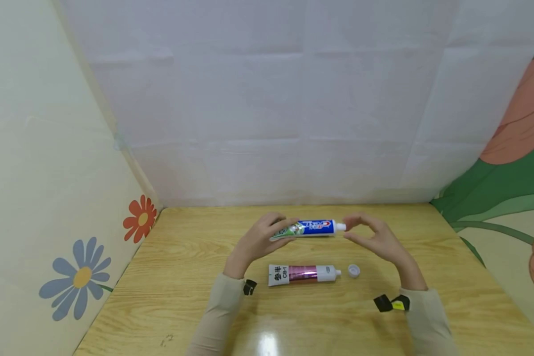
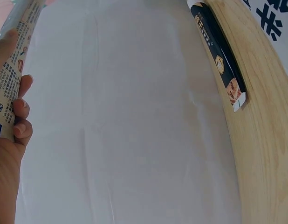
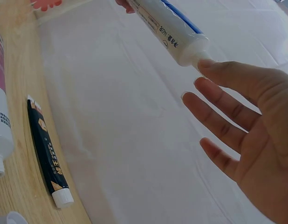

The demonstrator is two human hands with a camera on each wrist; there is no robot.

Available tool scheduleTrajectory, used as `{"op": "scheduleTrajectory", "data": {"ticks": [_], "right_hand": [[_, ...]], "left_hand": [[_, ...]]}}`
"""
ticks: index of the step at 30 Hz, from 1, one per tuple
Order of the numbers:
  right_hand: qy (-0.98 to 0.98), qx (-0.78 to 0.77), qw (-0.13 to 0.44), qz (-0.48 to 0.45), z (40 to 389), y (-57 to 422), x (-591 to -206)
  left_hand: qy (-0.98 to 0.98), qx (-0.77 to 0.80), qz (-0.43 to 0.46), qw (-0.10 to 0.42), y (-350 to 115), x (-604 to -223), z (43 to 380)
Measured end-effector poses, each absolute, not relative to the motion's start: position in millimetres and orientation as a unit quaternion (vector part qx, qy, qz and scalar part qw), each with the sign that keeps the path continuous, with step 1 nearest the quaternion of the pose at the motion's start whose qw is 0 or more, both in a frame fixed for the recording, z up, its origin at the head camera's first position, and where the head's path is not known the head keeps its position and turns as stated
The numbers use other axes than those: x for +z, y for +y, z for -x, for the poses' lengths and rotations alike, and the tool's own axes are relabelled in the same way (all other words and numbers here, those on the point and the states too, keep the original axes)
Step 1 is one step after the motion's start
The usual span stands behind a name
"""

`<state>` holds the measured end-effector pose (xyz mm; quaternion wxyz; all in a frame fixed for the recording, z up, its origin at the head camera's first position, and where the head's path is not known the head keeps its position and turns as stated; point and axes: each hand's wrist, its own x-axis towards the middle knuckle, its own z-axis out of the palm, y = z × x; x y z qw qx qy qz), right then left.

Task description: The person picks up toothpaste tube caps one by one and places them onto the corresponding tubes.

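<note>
- Your beige sleeves are extending over the wood table, black straps sitting at the wrists.
- Your left hand is gripping the blue-and-green tube by its tail end; you're holding it above the table's far half, white tip pointing at the right edge.
- Your right hand is framing that tip between thumb and forefinger; can't tell if they're pinching it.
- Pink-and-white tube is lying mid-table, nearer you, bare nozzle facing the right edge.
- Loose cap is sitting just beside that nozzle, apart.
- Black tube is lying near the far edge, capped in white, showing in both wrist views.
- White sheet is hanging behind the far edge.
</note>
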<state>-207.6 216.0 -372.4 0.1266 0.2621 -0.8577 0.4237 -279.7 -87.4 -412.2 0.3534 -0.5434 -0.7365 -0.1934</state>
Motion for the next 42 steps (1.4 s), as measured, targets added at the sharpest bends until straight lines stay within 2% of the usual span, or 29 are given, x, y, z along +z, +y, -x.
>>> {"op": "scheduleTrajectory", "data": {"ticks": [10, 20, 42], "right_hand": [[-0.857, 0.401, 0.160, -0.281, 207.4, 212.2, -371.0], [-0.854, 0.408, 0.161, -0.281, 228.4, 225.5, -397.8], [-0.874, 0.394, 0.146, -0.246, 228.0, 232.1, -399.1]], "left_hand": [[-0.737, -0.193, 0.542, 0.355, -88.1, -412.3, 278.8], [-0.734, -0.195, 0.544, 0.357, -88.4, -414.2, 279.8], [-0.740, -0.194, 0.543, 0.347, -82.0, -411.5, 276.8]]}}
